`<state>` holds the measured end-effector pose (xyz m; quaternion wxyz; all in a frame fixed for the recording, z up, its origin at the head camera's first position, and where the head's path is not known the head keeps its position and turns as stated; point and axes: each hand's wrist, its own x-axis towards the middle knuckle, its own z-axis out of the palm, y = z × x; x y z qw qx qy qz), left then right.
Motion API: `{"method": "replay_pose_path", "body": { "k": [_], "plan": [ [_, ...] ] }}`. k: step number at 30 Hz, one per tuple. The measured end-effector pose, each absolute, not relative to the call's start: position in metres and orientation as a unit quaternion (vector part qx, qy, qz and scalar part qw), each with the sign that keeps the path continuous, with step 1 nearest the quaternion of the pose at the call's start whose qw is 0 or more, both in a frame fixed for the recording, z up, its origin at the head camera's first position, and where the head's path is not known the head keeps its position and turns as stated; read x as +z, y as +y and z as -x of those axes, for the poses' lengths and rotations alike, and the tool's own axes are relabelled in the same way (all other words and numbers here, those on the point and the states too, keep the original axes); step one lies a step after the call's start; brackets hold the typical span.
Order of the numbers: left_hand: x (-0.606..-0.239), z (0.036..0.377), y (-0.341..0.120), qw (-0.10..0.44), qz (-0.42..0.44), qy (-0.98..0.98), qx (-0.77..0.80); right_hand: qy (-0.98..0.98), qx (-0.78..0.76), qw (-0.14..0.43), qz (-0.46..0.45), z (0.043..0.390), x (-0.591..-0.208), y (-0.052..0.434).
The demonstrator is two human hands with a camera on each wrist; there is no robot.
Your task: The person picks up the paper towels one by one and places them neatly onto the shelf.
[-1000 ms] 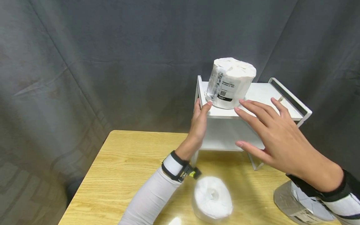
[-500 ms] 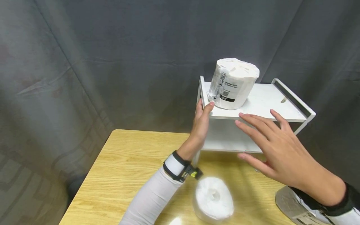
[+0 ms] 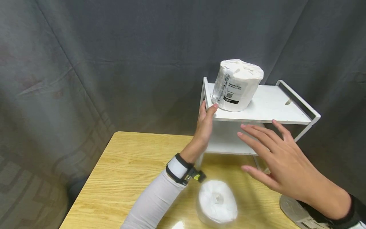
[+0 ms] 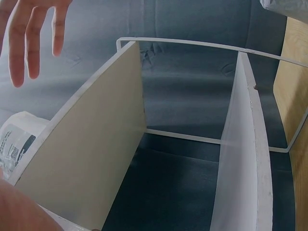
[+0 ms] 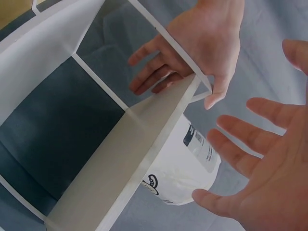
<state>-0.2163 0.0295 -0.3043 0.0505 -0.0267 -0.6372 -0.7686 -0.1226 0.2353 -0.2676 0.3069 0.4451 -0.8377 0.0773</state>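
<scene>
Watching by remote feed. Dark grey fabric curtain (image 3: 143, 63) fills the background. Below it, a light wood-grain counter (image 3: 137, 159). At its far right side I have a white two-tier shelf unit (image 3: 277, 101), flat boards on a thin frame. On its top board, near the left front corner, stands a large white roll in clear printed wrap (image 3: 238, 86), upright. Nearer me on the counter, a plain white roll (image 3: 217, 203); to its right, a grey-wrapped roll (image 3: 294, 210), partly hidden by my right arm.

Right hand (image 3: 284, 163): fingers spread, in front of the shelf unit, apart from the printed roll, which sits beyond and left of the fingertips. Left hand (image 3: 203, 127): fingers and thumb gripping the shelf unit's left front corner. Printed roll just beside that thumb; contact, I cannot tell.
</scene>
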Motion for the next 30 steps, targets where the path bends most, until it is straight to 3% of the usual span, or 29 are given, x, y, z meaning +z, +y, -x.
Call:
{"method": "replay_pose_path", "body": {
  "k": [9,30],
  "plan": [
    [-0.306,0.218,0.029,0.05,0.033,-0.636,-0.77,-0.83,0.081,0.314,-0.455,0.12,-0.278,0.235],
    [-0.307,0.219,0.028,0.048,0.036,-0.635,-0.771,-0.863,0.067,0.246,-0.436,0.106,-0.305,0.237]
  ]
}}
